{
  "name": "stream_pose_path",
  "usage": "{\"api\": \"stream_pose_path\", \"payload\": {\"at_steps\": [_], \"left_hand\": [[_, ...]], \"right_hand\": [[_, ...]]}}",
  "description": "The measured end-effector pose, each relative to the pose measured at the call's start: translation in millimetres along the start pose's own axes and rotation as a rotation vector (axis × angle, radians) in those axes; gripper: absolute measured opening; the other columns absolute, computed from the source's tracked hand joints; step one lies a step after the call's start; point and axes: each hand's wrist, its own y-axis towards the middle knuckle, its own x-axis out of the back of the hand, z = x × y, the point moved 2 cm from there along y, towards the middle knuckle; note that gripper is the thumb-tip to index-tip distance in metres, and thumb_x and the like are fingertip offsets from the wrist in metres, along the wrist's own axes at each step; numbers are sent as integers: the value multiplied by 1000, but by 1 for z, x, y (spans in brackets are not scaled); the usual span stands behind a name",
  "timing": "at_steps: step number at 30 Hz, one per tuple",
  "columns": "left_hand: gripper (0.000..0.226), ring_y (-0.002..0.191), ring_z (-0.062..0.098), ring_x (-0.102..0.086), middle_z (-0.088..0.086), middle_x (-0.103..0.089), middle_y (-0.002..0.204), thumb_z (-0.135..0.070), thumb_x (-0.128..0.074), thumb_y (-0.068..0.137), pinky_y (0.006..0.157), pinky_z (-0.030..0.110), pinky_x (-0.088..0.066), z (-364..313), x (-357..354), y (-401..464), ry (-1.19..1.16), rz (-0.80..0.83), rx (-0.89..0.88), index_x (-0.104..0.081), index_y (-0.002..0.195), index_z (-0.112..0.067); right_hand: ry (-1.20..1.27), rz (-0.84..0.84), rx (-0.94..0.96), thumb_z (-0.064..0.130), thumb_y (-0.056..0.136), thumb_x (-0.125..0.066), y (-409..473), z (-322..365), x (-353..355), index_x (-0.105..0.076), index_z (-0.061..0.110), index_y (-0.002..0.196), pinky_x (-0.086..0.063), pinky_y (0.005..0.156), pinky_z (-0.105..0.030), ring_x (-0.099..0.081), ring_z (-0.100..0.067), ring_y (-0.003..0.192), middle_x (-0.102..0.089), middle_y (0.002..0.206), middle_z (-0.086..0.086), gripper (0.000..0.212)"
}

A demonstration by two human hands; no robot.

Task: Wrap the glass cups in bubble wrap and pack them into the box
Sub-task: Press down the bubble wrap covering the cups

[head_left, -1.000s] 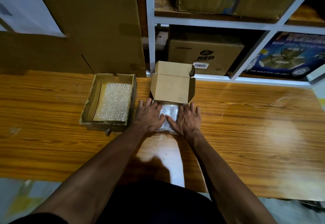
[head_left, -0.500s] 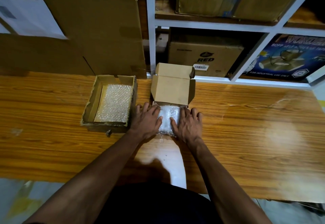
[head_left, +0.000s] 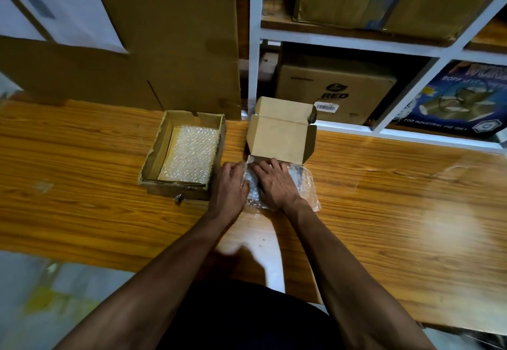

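Note:
A bundle of clear bubble wrap (head_left: 307, 185) lies on the wooden table just in front of a small brown mailer box (head_left: 279, 141), whose lid stands upright. No glass shows through the wrap. My left hand (head_left: 229, 185) grips the bundle's left edge with curled fingers. My right hand (head_left: 274, 182) lies flat on top of the bundle, fingers stretched toward the box. The hands and wrap hide the box's base, so whether the bundle sits in it is unclear.
A shallow cardboard tray (head_left: 153, 154) to the left holds a stack of bubble wrap sheets (head_left: 189, 157). Large cartons (head_left: 164, 47) lean behind it. White shelving (head_left: 253, 47) with boxes stands at the back. Bare table (head_left: 397, 198) stretches to the right.
My right hand has slid left over the top of the bundle, uncovering wrap on its right side. My left hand has gone from flat to curled on the left edge.

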Motion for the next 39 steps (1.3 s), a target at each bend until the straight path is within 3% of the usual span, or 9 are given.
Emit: {"api": "stream_pose_path", "payload": {"at_steps": [4,11,18,23,33,39], "left_hand": [[39,114,25,-60,6,-65,125,-18,-70,96,96,39,-53,-2,5,-2,-125,-35,47,-58,134,-18],[24,95,24,-62,8,-65,109,-11,-61,97,85,40,-54,-4,6,-6,-41,-70,-113,-70,120,-12],[35,99,18,-57,1,-57,115,-13,-66,96,86,32,-52,-8,9,-14,90,4,-132,-64,130,-18],[28,91,22,-58,7,-53,111,-15,-62,98,80,37,-54,-8,10,-14,63,36,-104,-71,125,-14],[40,103,20,-46,3,-44,112,-47,-40,100,91,43,-46,-15,1,-20,252,79,-19,-65,120,-23],[36,111,22,-46,2,-47,117,-50,-39,102,93,44,-40,-19,0,-19,296,77,79,-68,114,-30]], "right_hand": [[57,6,2,28,96,-53,-1,-2,-3,-45,16,147,-38,93,-46,-48,-30,110,-59,131,-10,53],[71,-3,-6,29,98,-49,0,-4,-9,-44,20,150,-38,94,-47,-50,-33,112,-60,136,-8,53],[93,12,-28,30,101,-45,0,-4,-8,-39,21,150,-37,96,-48,-47,-33,116,-59,141,-10,51],[79,23,-31,31,101,-48,1,-6,-8,-45,25,147,-38,97,-48,-46,-34,117,-59,143,-8,46],[-2,121,-25,42,102,-45,10,-5,-6,-47,27,152,-35,100,-46,-39,-35,124,-47,150,-5,52],[-24,128,-28,41,103,-42,11,1,-6,-51,23,146,-34,97,-46,-40,-35,121,-46,148,-6,48]]}}
